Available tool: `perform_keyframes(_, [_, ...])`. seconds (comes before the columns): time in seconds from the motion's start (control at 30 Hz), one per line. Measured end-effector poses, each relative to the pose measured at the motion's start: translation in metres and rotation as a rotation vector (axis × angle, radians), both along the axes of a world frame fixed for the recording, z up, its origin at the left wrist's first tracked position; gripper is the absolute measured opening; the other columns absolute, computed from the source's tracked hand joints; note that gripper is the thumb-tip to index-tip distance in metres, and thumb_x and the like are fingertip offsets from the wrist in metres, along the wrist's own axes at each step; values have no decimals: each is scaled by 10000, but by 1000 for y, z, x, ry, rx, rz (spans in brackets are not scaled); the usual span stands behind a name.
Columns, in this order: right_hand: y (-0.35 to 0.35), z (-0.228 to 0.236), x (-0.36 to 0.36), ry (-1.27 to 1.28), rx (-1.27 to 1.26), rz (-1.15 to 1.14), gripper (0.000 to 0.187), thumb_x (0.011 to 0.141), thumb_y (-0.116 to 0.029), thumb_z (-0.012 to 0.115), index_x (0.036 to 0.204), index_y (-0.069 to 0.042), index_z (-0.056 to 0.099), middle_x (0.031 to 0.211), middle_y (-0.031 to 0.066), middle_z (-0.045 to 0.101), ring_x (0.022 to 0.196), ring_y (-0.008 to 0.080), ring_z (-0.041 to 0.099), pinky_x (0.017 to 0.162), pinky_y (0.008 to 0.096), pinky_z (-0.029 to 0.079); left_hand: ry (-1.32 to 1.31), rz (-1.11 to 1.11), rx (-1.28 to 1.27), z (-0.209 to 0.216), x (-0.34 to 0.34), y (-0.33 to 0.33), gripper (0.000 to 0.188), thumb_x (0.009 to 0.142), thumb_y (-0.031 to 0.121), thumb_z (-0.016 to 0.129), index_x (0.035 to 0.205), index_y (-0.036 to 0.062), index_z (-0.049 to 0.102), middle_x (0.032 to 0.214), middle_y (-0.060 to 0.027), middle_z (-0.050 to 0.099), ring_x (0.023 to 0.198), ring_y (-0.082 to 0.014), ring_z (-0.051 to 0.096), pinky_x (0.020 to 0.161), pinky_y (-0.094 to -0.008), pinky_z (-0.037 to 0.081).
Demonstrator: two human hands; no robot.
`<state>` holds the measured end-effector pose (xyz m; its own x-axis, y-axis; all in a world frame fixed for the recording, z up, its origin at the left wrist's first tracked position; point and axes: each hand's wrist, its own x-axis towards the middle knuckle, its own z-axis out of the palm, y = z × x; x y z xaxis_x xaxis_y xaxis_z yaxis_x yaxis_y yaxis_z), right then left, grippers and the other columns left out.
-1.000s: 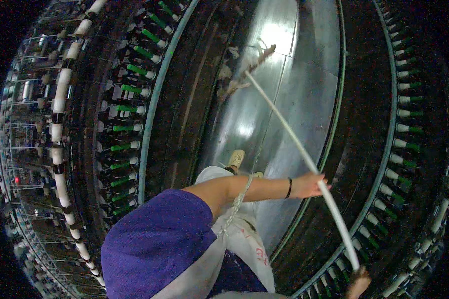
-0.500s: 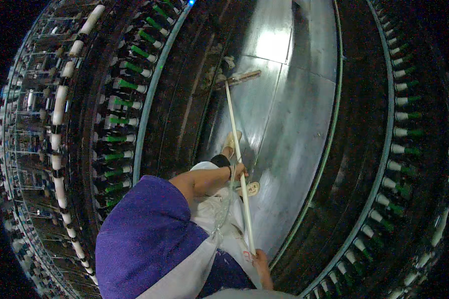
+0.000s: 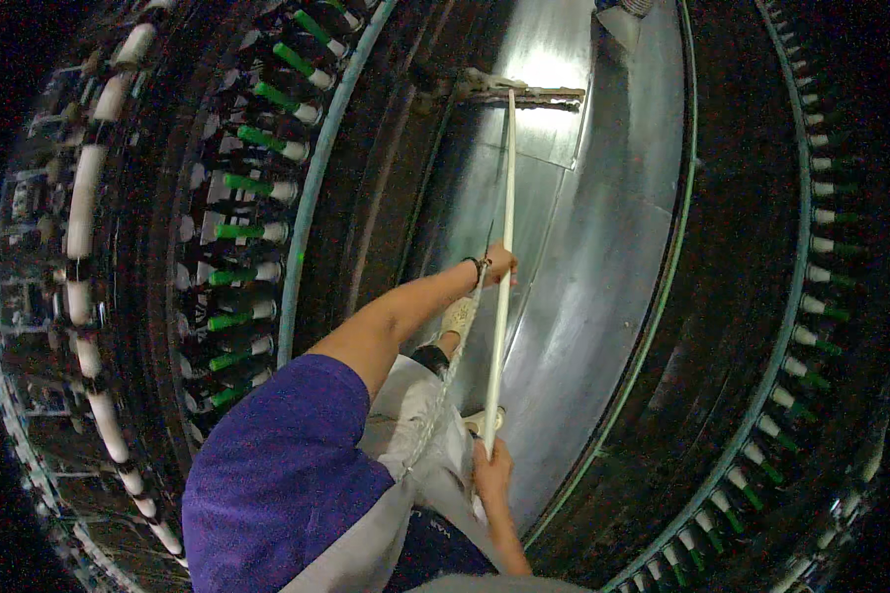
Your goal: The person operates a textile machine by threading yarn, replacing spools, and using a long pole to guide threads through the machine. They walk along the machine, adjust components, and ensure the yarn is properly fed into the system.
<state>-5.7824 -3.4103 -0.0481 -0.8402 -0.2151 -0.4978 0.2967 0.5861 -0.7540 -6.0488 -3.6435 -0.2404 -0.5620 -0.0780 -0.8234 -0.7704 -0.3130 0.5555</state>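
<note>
Both of my hands are closed around the long pale pole of a push broom. My left hand grips it partway along, arm stretched forward. Closer to my body, my right hand wraps the pole near its rear end. At the far end, the broom's wide, flat head lies across the shiny floor. Greyish fluff is bunched at the left part of the head, by the machine's base. A pale cord hangs at my front beside the left wrist.
Long machine rows flank the narrow metal-sheeted floor. Green-and-white bobbins line the left row, with more bobbins along the right. White rolls run farther left. At the far top is a pale object, its kind unclear.
The broom head has moved forward and right, with fluff along it. Both hands have moved forward with the pole, my left arm reaching out straighter. A pale object has appeared at the far top.
</note>
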Motion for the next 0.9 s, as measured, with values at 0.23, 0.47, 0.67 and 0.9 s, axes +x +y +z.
perform_keyframes(0.23, [107,61,-22,-485,79,-198,158,838,-153,584,811,-5,538,607,-15,473,526,51,418,445,239,336,-85,-236,202,16,48,73,681,794,49,536,1306,146,97,991,-120,472,747,-211,590,478,-356,499])
perform_keyframes(0.47, [85,37,-80,-478,-1,-194,191,832,-176,548,907,-3,581,660,41,561,577,151,495,543,301,426,-23,-289,81,-9,-42,64,440,796,28,478,1197,45,297,833,-135,519,663,-213,589,452,-392,497])
perform_keyframes(0.67, [41,-16,-241,-541,-171,-207,170,876,-179,531,866,-9,534,552,-8,461,403,68,402,370,234,322,110,30,58,-12,-202,12,375,796,26,468,1144,63,333,721,-92,509,564,-198,553,456,-346,497])
perform_keyframes(0.9, [72,-11,-258,-336,-120,-28,148,869,-170,539,821,-32,518,525,-26,437,400,68,406,350,249,316,111,51,112,-20,-193,30,445,796,52,516,1203,97,341,705,-87,537,568,-179,559,445,-311,474])
